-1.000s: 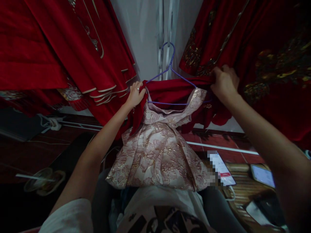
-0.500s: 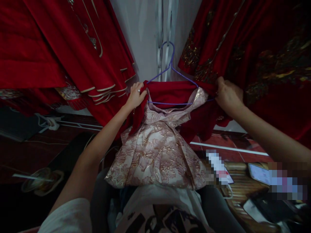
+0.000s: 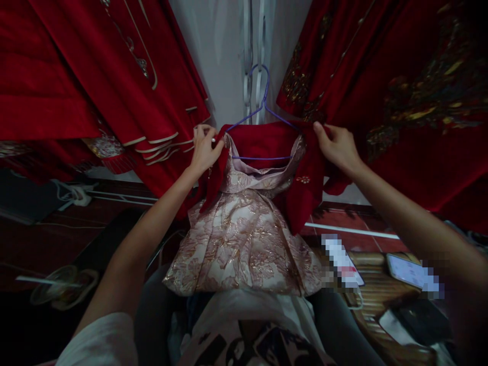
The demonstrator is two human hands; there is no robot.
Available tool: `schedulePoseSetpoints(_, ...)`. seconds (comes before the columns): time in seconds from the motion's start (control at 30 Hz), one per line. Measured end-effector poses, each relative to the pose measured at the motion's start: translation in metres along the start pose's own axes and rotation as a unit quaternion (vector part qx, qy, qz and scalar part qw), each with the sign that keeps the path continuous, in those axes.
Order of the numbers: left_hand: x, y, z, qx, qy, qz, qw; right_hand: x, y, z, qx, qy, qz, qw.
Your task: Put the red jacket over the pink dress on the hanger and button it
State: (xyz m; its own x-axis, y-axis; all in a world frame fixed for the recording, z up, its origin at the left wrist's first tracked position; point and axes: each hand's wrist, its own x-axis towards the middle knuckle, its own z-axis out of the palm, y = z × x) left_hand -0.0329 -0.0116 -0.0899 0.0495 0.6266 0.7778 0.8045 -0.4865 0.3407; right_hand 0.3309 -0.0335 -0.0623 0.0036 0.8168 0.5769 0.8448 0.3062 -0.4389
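Observation:
A pale pink and gold brocade dress (image 3: pixel 236 244) hangs in front of me, its skirt spread down to my lap. Over its shoulders lies a small red jacket (image 3: pixel 310 188) with a gold ornament on the right front. A purple wire hanger (image 3: pixel 264 101) runs through the neck, its hook on a white metal rail or chain. My left hand (image 3: pixel 206 147), wearing a ring, pinches the jacket at the left shoulder. At the right shoulder, the thumb and fingers of my right hand (image 3: pixel 337 147) grip the jacket's red cloth.
Red embroidered garments (image 3: pixel 57 76) hang on the left, and more with gold trim (image 3: pixel 419 101) on the right. Two phones, one a lit phone (image 3: pixel 404 270), lie on a slatted bamboo surface (image 3: pixel 369 325) at lower right, beside a black item (image 3: pixel 423 320). A clear cup with a straw (image 3: pixel 63 287) stands at lower left.
My right hand has moved left, bringing the red jacket onto the dress's right shoulder and over the hanger's end. The jacket's right front now hangs over the bodice. My left hand shifted slightly left.

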Motion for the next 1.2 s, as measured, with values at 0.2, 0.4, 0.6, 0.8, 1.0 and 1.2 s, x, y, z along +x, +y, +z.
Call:
schedulePoseSetpoints(0.2,0.013,0.005,0.003,-0.082,0.006,-0.136,0.987,0.021,-0.014,0.062,0.271,0.052,0.010,0.961)
schedulePoseSetpoints(0.4,-0.011,0.056,0.047,-0.178,-0.031,-0.104,0.978,-0.018,-0.087,0.110,0.404,-0.033,-0.094,0.909)
schedulePoseSetpoints(0.6,-0.047,0.067,0.053,-0.287,-0.110,-0.093,0.947,-0.050,-0.084,0.120,0.455,-0.102,-0.091,0.880)
schedulePoseSetpoints(0.8,-0.058,0.075,0.048,-0.289,-0.076,-0.099,0.949,-0.058,-0.079,0.121,0.533,-0.127,-0.025,0.836)
schedulePoseSetpoints(1.0,-0.070,0.078,0.043,-0.341,-0.067,-0.130,0.928,-0.065,-0.075,0.122,0.564,-0.091,-0.001,0.820)
schedulePoseSetpoints(1.2,-0.071,0.071,0.043,-0.345,-0.032,-0.146,0.927,-0.065,-0.073,0.125,0.552,-0.074,-0.019,0.830)
